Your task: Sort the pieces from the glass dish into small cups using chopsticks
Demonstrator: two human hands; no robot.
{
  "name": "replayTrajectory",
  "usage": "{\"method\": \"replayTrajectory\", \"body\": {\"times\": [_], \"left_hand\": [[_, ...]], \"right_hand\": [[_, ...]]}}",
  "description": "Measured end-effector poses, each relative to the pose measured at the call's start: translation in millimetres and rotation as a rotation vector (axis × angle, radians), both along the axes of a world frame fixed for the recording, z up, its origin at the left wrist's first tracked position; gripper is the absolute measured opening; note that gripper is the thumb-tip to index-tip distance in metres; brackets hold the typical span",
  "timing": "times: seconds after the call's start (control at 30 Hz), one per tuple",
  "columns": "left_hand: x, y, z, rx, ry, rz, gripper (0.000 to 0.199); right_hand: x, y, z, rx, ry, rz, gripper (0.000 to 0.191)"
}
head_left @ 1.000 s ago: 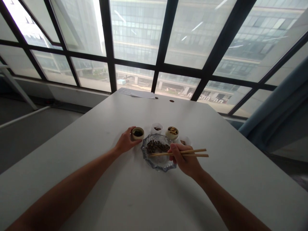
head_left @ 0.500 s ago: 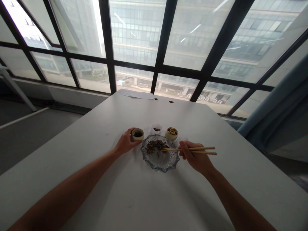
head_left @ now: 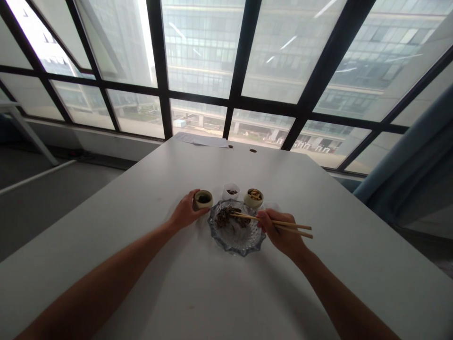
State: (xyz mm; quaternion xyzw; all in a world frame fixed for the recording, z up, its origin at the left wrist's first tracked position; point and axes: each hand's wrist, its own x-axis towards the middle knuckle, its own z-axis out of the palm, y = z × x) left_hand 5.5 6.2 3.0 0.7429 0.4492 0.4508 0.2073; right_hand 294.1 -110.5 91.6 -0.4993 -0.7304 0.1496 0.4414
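My left hand (head_left: 186,211) is wrapped round a small pale cup (head_left: 204,206) with something dark inside; the cup stands on the table at the left rim of the glass dish. Between the fingers of my right hand (head_left: 283,231) is a pair of wooden chopsticks (head_left: 290,227), pointing left. Their tips reach into a heap of small brown, seed-like pieces (head_left: 223,217) at the back of the scalloped glass dish (head_left: 244,243). Whether the tips pinch a piece I cannot tell.
Behind the dish stand a white cup (head_left: 231,188) with a few dark bits and a pale cup (head_left: 253,203) of tan pieces. Paper sheets (head_left: 201,140) lie at the far end of the white table (head_left: 198,293), near the windows. A blue curtain (head_left: 399,156) hangs at right.
The chopstick tips have moved left and slightly up into the brown heap, and my right hand has shifted left with them. My left hand stays on its cup.
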Motion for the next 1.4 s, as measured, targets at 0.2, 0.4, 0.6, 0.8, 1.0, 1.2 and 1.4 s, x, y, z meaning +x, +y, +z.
{"method": "replayTrajectory", "body": {"times": [0.2,0.4,0.6,0.8,1.0,1.2,1.4], "left_hand": [[0.1,0.1,-0.1,0.0,0.016,0.011,0.068],[-0.1,0.8,-1.2,-0.027,0.03,0.012,0.071],[0.0,2.0,-4.9,-0.005,0.026,0.024,0.071],[-0.8,4.0,-7.9,0.012,0.033,0.032,0.076],[-4.2,6.3,-6.1,0.013,0.038,-0.014,0.081],[1.0,10.4,12.6,-0.009,0.138,0.038,0.073],[58.0,21.0,59.1,0.093,0.451,0.09,0.066]], "right_hand": [[-3.1,5.7,-7.2,-0.022,0.025,-0.004,0.053],[-3.1,3.6,-12.1,-0.011,0.018,-0.001,0.054],[-0.5,2.3,-20.2,-0.074,0.206,-0.032,0.054],[8.6,13.6,-32.7,-0.188,0.661,-0.153,0.062],[19.1,23.4,-49.9,-0.255,0.995,-0.21,0.068],[23.3,27.2,-57.7,-0.178,1.101,-0.272,0.066],[23.5,26.4,-58.0,-0.043,1.104,-0.337,0.067]]}}
